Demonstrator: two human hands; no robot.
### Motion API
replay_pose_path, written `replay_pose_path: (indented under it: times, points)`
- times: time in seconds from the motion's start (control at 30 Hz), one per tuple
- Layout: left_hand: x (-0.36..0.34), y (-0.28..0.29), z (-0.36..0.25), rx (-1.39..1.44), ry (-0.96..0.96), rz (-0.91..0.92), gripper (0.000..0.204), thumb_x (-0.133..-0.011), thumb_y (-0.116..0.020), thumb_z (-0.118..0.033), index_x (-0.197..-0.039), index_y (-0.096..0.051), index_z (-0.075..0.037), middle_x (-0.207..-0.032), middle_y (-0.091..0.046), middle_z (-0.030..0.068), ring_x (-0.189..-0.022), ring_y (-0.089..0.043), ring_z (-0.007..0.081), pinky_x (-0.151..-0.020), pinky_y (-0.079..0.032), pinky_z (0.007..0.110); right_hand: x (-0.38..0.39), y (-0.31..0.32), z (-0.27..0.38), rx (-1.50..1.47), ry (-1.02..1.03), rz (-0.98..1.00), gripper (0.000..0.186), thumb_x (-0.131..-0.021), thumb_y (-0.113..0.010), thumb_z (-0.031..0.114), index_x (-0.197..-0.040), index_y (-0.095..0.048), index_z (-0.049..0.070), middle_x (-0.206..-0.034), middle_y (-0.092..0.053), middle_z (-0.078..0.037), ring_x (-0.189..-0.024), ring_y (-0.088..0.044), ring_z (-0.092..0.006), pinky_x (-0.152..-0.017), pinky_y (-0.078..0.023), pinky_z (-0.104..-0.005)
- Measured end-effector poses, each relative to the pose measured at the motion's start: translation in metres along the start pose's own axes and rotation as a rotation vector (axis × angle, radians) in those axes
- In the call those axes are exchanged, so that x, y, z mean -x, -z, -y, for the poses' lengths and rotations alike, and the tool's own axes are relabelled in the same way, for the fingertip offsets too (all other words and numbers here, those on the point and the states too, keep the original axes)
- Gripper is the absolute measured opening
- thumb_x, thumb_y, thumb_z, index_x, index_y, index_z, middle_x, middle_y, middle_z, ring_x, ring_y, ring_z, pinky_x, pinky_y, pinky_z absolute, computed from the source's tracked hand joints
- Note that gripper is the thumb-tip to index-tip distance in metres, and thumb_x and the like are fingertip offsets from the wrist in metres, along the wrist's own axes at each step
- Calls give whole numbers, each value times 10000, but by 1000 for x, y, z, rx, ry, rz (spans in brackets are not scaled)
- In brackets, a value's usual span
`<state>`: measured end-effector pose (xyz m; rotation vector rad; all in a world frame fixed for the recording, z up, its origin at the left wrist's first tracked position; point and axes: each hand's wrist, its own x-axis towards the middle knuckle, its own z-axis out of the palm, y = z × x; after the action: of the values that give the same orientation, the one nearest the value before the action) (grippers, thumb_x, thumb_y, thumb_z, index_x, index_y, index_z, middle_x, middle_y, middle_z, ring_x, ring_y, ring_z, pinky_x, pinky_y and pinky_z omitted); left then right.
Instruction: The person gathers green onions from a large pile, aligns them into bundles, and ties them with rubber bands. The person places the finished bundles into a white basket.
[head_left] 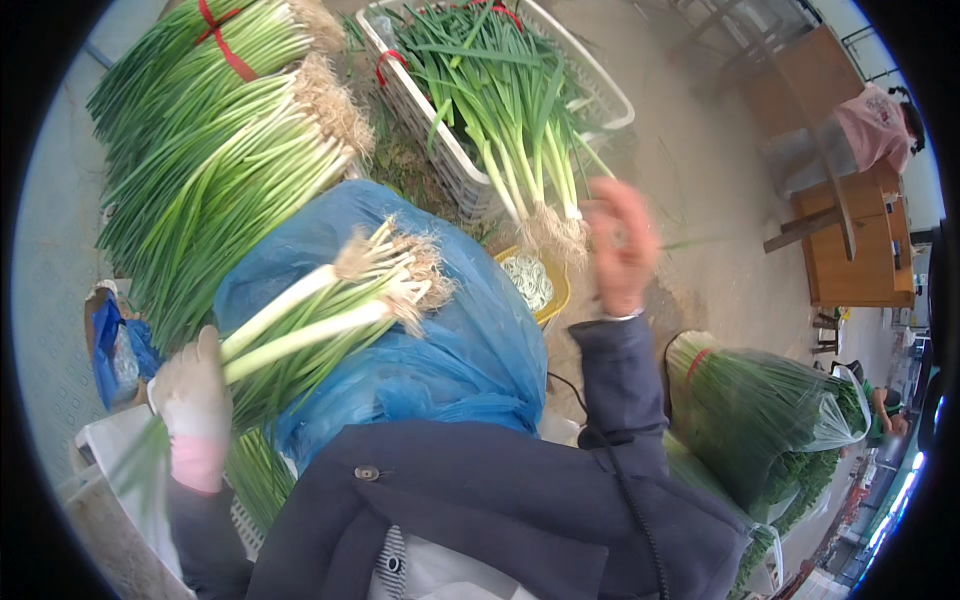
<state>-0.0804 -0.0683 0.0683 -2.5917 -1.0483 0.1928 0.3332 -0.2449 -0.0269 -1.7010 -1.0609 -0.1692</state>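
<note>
Bright, soft light, sheen on blue plastic (455,335), white glare (897,505) nr lower R rim. R hand (620,240) v. blurred, L hand (192,388) slightly. Fisheye bends edges, blk surround.

Navy jacket (480,480), round brown button (367,473), black cord (635,510), striped inner fabric (392,562), whitish left glove (190,395), pink cuff (197,463), pale right wristband (622,316)

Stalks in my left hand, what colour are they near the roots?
The stalks are whitish there, clearest in the head view.
</note>
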Motion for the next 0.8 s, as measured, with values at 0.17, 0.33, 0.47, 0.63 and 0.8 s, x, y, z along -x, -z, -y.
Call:
replay_pose_path:
  times: [0.17,0.33,0.47,0.63,0.8]
  points:
    - [18,-45,-12,274,241,112,557,-711,-683,24,-1244,-545,-53,-914,-656,189,-846,-641,392,-749,-498,471,90,123,-177,-126,-560,-715,125,-910,-607,70,-1021,-657,43,-789,-596,-23,-602,-556,-111,-529,-439,-243]
    - [-14,-61,-49,232,234,294,742,-751,-762,-123,-1417,-435,-125,-991,-649,164,-909,-637,357,-772,-501,462,227,63,-288,-147,-1506,-443,610,-876,-723,271,-1392,-461,78,-779,-617,-85,-499,-544,-154,-392,-392,-307]
    - [-28,-63,-61,267,98,255,797,-698,-818,-230,-1410,-473,-137,-1189,-584,163,-1044,-581,358,-870,-460,457,294,7,-330,190,-1420,-132,810,-800,-787,321,-1440,-407,1,-1155,-598,-245,-706,-666,-273,-488,-521,-365]
    - [-16,-66,-59,366,1,135,763,-659,-813,-194,-1354,-525,-67,-1299,-541,192,-1152,-531,393,-958,-412,474,307,-2,-340,519,-1177,-89,710,-800,-768,191,-1409,-461,-5,-1141,-609,-232,-738,-678,-268,-516,-546,-350]
    - [-10,-61,-54,319,19,75,735,-660,-796,-165,-1335,-533,-42,-1334,-526,208,-1183,-509,408,-1019,-383,485,297,-3,-319,-18,-1616,-317,611,-862,-674,68,-1436,-468,101,-840,-656,-133,-589,-628,-191,-469,-498,-318]
